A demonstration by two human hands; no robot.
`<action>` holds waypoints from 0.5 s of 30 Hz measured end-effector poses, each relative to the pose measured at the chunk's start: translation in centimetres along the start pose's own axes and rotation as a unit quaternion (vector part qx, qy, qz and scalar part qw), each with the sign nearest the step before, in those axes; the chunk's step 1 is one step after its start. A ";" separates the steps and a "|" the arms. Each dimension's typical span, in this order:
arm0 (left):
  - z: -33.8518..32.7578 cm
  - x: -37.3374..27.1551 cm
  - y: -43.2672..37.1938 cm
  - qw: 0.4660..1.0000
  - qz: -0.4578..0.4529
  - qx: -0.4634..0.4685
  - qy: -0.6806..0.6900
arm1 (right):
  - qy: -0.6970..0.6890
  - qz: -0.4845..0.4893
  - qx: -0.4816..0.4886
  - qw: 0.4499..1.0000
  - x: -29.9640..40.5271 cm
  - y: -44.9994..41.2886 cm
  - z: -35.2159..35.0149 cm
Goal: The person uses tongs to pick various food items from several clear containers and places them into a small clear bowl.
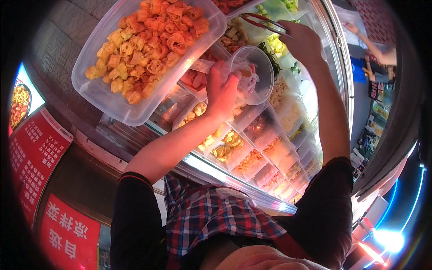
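Note:
My left hand point(221, 91) grips a clear round plastic tub point(265, 90) by its near left side, tilted above the food bins. Pale, translucent pieces point(248, 76) show inside the tub, though blur hides what they are. A white strip point(201, 65) sticks out beside my left thumb and fingers. Farther up and to the right, my right hand point(301, 42) is closed around metal tongs point(265, 23) with red on the arms. The tongs point left over bins of chopped pieces point(233, 33) and yellow-green leaves point(277, 44). Whether their tips hold anything is unclear.
A large translucent bin point(111, 104) of fried, puffy rings stands at upper left. Rows of small bins, one with yellow slices point(229, 146), fill the lit display counter point(209, 170). Red signs point(69, 233) bear writing. Another person's arm point(374, 45) shows beyond the counter's metal rail point(341, 44).

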State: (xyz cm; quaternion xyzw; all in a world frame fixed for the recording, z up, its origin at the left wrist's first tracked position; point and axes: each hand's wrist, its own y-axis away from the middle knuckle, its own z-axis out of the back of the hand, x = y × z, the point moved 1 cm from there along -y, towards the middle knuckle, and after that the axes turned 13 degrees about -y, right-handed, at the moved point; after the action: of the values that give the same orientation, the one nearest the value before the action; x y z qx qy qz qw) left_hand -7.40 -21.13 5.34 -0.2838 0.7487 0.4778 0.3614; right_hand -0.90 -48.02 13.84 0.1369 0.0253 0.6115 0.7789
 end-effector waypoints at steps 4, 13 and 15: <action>-0.1 0.3 -0.7 0.997 0.029 0.020 0.070 | -0.248 -0.116 0.129 0.953 0.4 8.3 8.8; -0.4 1.4 -1.0 0.997 -0.006 -0.006 0.074 | -0.039 0.070 -0.010 0.997 -1.5 2.7 3.3; -1.0 -0.5 -0.2 0.997 0.013 -0.007 0.076 | 0.127 0.063 0.016 0.990 -0.2 -1.5 -0.8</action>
State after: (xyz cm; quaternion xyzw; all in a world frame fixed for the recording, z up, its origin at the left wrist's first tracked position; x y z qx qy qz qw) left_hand -7.22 -22.05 5.91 -0.3126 0.7741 0.4648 0.2950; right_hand 0.32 -48.42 12.69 0.0721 0.1254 0.6709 0.7273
